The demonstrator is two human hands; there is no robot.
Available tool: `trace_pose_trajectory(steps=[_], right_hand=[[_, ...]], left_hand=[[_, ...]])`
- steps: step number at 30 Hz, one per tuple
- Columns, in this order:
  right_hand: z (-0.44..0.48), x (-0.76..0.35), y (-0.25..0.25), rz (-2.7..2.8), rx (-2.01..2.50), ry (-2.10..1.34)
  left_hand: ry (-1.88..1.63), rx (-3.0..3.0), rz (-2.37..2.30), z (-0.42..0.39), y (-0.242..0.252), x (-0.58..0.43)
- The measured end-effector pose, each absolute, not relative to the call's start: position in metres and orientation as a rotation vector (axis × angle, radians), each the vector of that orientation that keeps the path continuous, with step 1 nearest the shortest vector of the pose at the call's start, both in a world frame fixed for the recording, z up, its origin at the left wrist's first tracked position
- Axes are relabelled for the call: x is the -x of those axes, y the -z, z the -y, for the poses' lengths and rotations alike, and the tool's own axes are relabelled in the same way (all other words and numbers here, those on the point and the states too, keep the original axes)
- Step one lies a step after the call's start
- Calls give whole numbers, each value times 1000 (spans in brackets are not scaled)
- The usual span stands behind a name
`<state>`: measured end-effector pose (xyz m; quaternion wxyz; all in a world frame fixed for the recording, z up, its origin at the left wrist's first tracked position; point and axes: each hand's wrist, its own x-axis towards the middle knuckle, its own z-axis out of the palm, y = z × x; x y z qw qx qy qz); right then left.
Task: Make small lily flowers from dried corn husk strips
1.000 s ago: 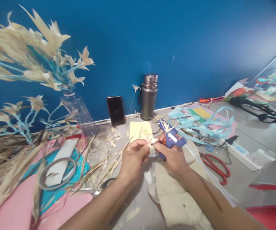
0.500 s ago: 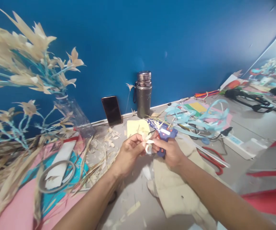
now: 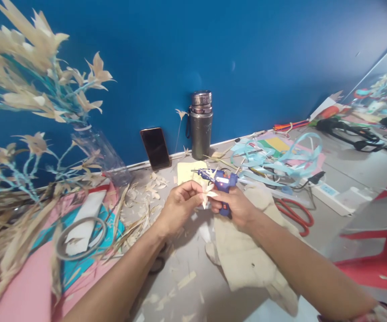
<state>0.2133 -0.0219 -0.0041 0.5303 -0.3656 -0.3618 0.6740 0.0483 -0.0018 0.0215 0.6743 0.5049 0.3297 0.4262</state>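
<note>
A small cream husk flower (image 3: 208,194) with pointed petals is pinched between the thumb and fingers of my left hand (image 3: 181,203). My right hand (image 3: 238,206) is closed around a blue glue gun (image 3: 226,180), its nozzle pointing left, while the thumb and fingertips meet the flower's petals from the right. Behind the hands lies a yellow paper pad (image 3: 188,171). A beige cloth (image 3: 243,250) spreads on the table under my right wrist. The flower's underside is hidden by my fingers.
A steel flask (image 3: 201,129) and a phone (image 3: 155,149) stand against the blue wall. At left are a clear vase (image 3: 101,152) of husk flowers and a tape roll (image 3: 61,243). Right lie blue ribbon (image 3: 247,154), red-handled scissors (image 3: 297,214) and a power strip (image 3: 330,199).
The flower has turned so its petals spread toward me. The glue gun has shifted slightly left in my right hand, and the clear glue stick no longer sticks out across the scissors.
</note>
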Motion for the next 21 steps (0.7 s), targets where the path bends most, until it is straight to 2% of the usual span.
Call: trace_pose_trajectory(steps=[13,21], right_hand=[[21,-215,-2,862,801,-1686],[19,-209,1,777,870,-1331]], left_hand=[[-902,-1077,-687,2,-20,-50],[-960,-789,-686,5,-7,-54]])
